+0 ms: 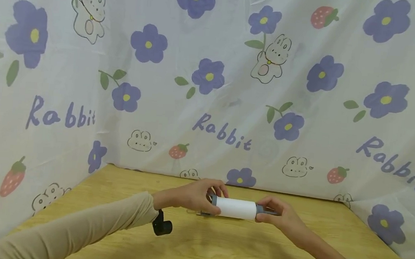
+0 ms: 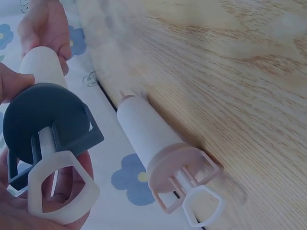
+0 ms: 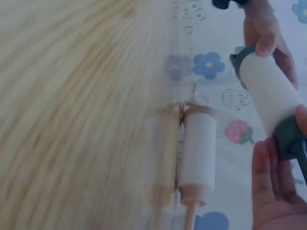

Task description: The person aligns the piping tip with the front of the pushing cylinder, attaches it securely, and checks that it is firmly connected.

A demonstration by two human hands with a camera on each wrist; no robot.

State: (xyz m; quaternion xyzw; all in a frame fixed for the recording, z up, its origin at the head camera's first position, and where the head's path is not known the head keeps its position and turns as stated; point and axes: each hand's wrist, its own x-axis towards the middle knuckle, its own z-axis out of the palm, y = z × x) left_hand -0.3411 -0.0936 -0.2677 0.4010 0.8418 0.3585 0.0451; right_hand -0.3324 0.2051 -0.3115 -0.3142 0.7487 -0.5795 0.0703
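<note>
1. Two lint rollers are in view: one with dark grey end caps [image 1: 237, 208], held above the tabletop [image 1: 199, 245], and one with pink end caps [image 2: 158, 143], lying on the tabletop close to its far edge, at the foot of the printed cloth backdrop [image 1: 210, 85]
2. Left hand [image 1: 197, 195]: fingers curled round the left end of the grey roller, thumb and fingertips pinching the end cap; the left wrist view shows the grey cap and a white looped handle piece against the palm
3. Right hand [image 1: 275, 214]: fingers and thumb closed round the right end cap and the dark stem beyond it
4. The grey roller is held level between both hands, clear of the tabletop, near the middle of the far edge
5. The pink roller lies on its side, lengthwise along the far edge, apart from both hands; the head view does not show it clearly
6. The backdrop carries purple flowers, strawberries, rabbits and the word "Rabbit"
7. Both arms wear beige sleeves [image 1: 77, 228], each with a black wrist device
</note>
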